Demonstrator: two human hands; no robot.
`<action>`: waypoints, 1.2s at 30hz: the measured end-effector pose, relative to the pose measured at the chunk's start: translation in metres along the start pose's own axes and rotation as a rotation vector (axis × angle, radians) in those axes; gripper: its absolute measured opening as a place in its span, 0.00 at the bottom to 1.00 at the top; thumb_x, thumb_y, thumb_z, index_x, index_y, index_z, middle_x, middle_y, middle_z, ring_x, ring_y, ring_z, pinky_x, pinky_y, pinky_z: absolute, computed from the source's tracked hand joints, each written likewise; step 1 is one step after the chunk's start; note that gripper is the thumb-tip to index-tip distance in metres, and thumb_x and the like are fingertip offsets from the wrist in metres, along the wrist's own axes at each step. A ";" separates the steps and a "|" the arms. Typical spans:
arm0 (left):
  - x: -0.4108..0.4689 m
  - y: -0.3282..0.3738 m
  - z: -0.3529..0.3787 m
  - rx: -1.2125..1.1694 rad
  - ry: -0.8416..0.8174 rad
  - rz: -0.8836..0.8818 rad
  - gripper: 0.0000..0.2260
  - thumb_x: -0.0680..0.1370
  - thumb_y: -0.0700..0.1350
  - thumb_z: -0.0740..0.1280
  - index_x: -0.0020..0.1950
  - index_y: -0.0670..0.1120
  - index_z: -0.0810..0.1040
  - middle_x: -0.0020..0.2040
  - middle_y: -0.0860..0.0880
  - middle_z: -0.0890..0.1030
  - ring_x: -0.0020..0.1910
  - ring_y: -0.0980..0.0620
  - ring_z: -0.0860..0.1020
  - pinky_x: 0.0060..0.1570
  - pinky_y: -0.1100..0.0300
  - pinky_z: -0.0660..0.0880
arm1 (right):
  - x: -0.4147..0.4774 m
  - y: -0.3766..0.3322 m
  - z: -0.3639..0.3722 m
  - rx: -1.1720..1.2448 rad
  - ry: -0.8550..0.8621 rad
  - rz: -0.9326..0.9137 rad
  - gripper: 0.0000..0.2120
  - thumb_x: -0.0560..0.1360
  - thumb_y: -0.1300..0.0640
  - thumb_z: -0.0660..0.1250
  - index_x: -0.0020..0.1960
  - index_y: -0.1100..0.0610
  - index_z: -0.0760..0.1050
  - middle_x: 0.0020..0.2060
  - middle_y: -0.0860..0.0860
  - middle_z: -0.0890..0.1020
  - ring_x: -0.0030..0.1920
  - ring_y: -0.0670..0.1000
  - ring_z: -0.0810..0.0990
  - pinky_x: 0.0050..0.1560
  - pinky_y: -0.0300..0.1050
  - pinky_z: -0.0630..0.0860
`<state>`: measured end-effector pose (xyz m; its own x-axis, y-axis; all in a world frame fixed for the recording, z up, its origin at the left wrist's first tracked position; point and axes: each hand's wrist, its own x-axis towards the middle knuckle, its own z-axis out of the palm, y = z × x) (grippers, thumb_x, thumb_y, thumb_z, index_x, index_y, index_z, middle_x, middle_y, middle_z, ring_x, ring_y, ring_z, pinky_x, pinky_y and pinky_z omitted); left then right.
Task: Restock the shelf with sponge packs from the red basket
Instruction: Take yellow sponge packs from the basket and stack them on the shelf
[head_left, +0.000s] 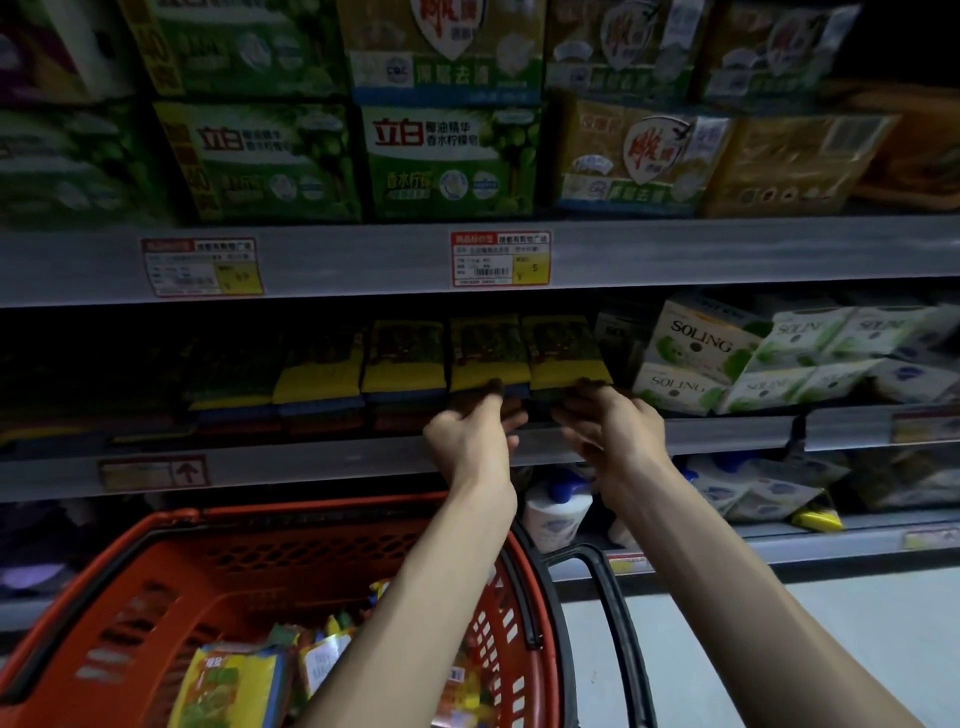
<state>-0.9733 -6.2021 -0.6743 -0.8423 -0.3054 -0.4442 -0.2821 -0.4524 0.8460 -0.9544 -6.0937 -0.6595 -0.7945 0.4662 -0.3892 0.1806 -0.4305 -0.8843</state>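
Yellow and green sponge packs (405, 358) stand in a row on the middle shelf (311, 467). My left hand (470, 439) grips the lower edge of one pack (488, 356). Right beside it, my right hand (605, 431) grips the lower edge of the rightmost pack (563, 353). The fingertips of both hands are hidden under the packs. Below my arms sits the red basket (156, 582), with several more sponge packs (234, 680) lying in it.
White and green SOLING packs (701, 353) sit just right of the sponge row. Green and yellow boxes (447, 161) fill the shelf above. The basket's black handle (613, 623) sticks up at its right. White bottles (558, 512) stand on the lower shelf.
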 end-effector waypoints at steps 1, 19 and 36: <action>0.000 0.001 0.000 -0.003 -0.001 -0.005 0.06 0.79 0.38 0.71 0.46 0.41 0.75 0.43 0.44 0.85 0.34 0.52 0.86 0.29 0.61 0.75 | 0.001 0.000 0.000 -0.005 -0.005 0.002 0.11 0.81 0.61 0.66 0.61 0.65 0.79 0.41 0.56 0.87 0.36 0.50 0.88 0.33 0.40 0.80; -0.024 0.012 -0.054 0.220 -0.297 0.079 0.05 0.81 0.41 0.69 0.50 0.47 0.85 0.43 0.48 0.88 0.41 0.54 0.85 0.42 0.60 0.77 | -0.029 0.012 -0.008 -0.120 -0.063 0.013 0.13 0.79 0.57 0.72 0.61 0.62 0.79 0.47 0.58 0.87 0.40 0.52 0.88 0.32 0.40 0.81; -0.028 0.072 -0.226 0.850 -0.625 0.577 0.10 0.77 0.40 0.73 0.56 0.53 0.84 0.51 0.55 0.85 0.51 0.63 0.82 0.51 0.67 0.76 | -0.161 0.066 0.034 -0.545 -0.488 -0.236 0.08 0.76 0.59 0.75 0.54 0.57 0.83 0.47 0.54 0.88 0.46 0.47 0.86 0.44 0.37 0.80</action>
<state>-0.8666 -6.4161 -0.6675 -0.9549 0.2845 0.0852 0.1956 0.3864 0.9014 -0.8343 -6.2233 -0.6465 -0.9905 0.0499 -0.1284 0.1342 0.1387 -0.9812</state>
